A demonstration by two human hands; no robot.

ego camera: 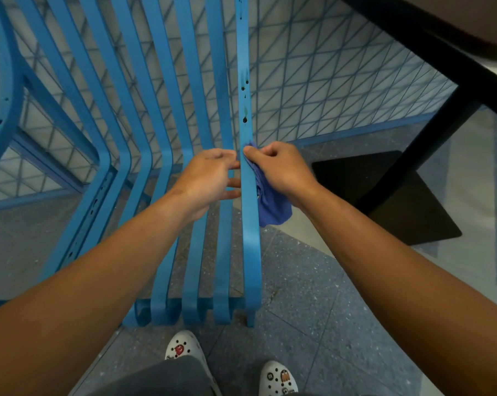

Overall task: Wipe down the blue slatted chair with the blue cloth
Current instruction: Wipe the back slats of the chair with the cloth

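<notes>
The blue slatted chair [161, 115] fills the left and centre of the head view, its slats bending from the backrest down into the seat. My right hand [281, 170] grips the blue cloth [273, 204] against the right side of the rightmost slat, thumb on the slat's face, at the bend. A loose end of the cloth hangs below the hand. My left hand [210, 175] is just left of that slat, and its fingertips reach across to the slat's left edge. Dark spots mark the slat higher up.
A black table leg [430, 115] and its flat black base [384, 195] stand to the right, under a dark tabletop [441, 21]. A blue wire-mesh panel [327, 81] rises behind the chair. My white clogs [184, 345] stand on speckled floor tiles below the seat's front edge.
</notes>
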